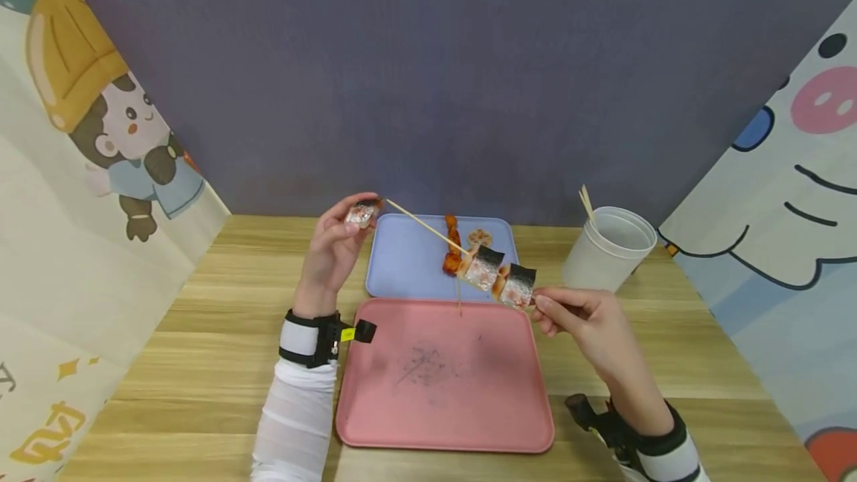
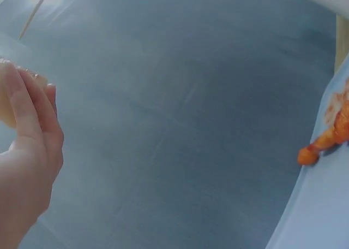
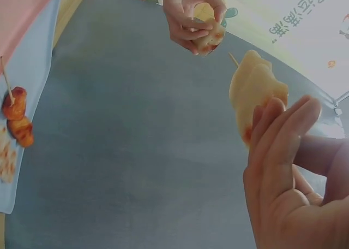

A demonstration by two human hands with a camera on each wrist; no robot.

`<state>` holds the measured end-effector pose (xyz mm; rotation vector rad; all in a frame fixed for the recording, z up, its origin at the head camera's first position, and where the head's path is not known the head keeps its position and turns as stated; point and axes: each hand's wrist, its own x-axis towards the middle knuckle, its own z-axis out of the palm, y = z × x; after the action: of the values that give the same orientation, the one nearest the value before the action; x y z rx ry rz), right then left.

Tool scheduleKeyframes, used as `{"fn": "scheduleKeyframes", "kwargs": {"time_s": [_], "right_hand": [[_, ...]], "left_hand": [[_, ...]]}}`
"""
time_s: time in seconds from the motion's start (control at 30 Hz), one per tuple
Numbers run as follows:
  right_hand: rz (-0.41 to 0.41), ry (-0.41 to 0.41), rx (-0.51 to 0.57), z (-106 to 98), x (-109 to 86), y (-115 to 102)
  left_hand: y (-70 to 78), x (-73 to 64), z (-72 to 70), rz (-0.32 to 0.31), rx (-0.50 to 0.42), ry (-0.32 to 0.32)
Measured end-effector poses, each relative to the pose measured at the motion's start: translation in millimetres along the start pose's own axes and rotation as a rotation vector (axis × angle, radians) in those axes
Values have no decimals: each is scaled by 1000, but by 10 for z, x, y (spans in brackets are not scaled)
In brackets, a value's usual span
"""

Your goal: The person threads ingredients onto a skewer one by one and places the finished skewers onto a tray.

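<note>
My left hand (image 1: 331, 248) pinches a fish-like chunk (image 1: 364, 213) with dark skin and a silvery side between thumb and fingers. A thin wooden skewer (image 1: 420, 222) slants across from my right hand (image 1: 589, 322), its bare tip close to that chunk; a small gap shows in the left wrist view. Two similar chunks (image 1: 483, 268) are threaded at the skewer's right end. My right fingers and thumb pinch that end, beside the outermost chunk (image 1: 518, 286). In the right wrist view a pale side of the threaded food (image 3: 253, 90) shows, partly hidden by my fingers.
A blue tray (image 1: 402, 266) at the back holds an orange-brown food skewer (image 1: 452, 262) and a lotus root slice (image 1: 479, 238). In front lies a marked pink tray (image 1: 495, 400). A white cup (image 1: 596, 266) with wooden sticks (image 1: 585, 203) stands right.
</note>
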<state>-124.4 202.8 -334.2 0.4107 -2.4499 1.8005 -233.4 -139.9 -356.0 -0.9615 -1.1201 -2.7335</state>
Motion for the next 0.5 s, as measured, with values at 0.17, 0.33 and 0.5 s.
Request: {"fn": "scheduleKeyframes", "kwargs": {"time_s": [0.17,0.33,0.5], "right_hand": [[-9,-5,-27,11,-39,-26],[-28,-9,-22,10,-65,-38],[-55,-21,-8,12,-94,-54]], "left_hand": [[1,50,48,69,-23,20],[50,74,92,98,-70,-26],[112,67,132,93,-67,-44]]}}
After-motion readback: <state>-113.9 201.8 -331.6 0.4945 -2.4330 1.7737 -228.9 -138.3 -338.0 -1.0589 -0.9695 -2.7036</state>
